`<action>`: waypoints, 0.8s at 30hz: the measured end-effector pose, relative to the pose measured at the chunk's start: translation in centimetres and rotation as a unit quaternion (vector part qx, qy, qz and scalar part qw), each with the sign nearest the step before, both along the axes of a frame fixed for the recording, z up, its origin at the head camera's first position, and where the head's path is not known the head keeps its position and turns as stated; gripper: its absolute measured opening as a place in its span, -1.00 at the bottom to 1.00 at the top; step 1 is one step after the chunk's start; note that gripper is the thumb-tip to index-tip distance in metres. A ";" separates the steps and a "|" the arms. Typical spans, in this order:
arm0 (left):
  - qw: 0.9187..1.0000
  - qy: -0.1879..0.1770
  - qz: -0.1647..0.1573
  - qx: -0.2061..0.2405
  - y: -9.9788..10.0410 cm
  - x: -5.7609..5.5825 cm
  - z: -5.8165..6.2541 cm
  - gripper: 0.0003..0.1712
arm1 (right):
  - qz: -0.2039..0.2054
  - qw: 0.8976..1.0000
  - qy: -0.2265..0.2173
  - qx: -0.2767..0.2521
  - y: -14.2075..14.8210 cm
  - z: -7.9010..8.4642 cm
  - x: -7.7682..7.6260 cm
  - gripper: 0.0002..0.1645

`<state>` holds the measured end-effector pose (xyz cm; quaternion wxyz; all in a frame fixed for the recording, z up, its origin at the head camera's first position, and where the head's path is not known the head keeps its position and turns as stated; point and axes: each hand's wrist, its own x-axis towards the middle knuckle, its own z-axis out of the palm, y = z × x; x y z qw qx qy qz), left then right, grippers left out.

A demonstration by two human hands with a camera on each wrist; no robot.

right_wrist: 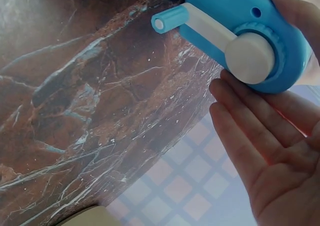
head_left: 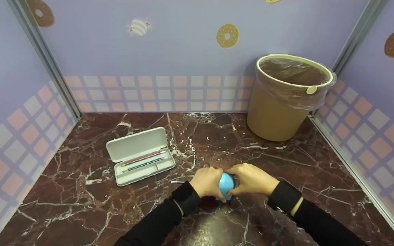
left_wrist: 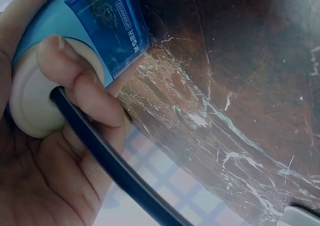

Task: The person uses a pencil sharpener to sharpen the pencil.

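A light-blue crank pencil sharpener (head_left: 226,184) is between my two hands, over the table's near middle. My left hand (head_left: 206,182) grips its left side, thumb on the body and a finger bent over the round white front. A dark pencil (left_wrist: 125,173) sticks out of the hole there. The see-through blue shavings drawer (left_wrist: 107,23) has dark shavings inside. My right hand (head_left: 253,179) holds the opposite side between thumb and forefinger, its other fingers (right_wrist: 240,136) stretched out below the white crank arm (right_wrist: 212,28). No fingers are on the crank's blue knob (right_wrist: 170,19).
Left of my hands lies an opened white pencil case (head_left: 145,174) with pencils (head_left: 145,160) in it. A tan waste bin (head_left: 275,112) with a clear liner stands at the back right. Patterned walls (head_left: 183,51) enclose the dark marbled tabletop (head_left: 80,208).
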<state>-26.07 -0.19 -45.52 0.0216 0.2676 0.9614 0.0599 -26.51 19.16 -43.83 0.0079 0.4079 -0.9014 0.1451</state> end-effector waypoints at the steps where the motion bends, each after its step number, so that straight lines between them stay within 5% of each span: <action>1: 1.000 0.001 -0.004 -0.004 -0.1 0.0 0.0 -0.12 | 0.001 1.000 0.001 0.002 0.0 0.0 0.0 -0.36; 7: 0.999 0.018 -0.027 -0.013 -0.8 -0.1 0.0 -0.13 | -0.003 1.000 0.003 0.006 -0.1 0.0 0.0 -0.38; 13: 0.998 0.039 -0.038 0.041 -1.9 0.2 -0.6 -0.11 | -0.010 1.000 0.000 0.009 -0.2 0.1 0.1 -0.32; 20: 0.992 -0.004 -0.020 0.125 -4.9 0.9 -0.1 0.02 | -0.014 1.000 0.017 0.015 0.0 -0.2 0.0 -0.35; 24: 0.986 -0.017 -0.006 0.167 -7.3 1.7 -0.1 -0.11 | -0.018 0.999 0.022 0.020 0.1 -0.3 0.1 -0.29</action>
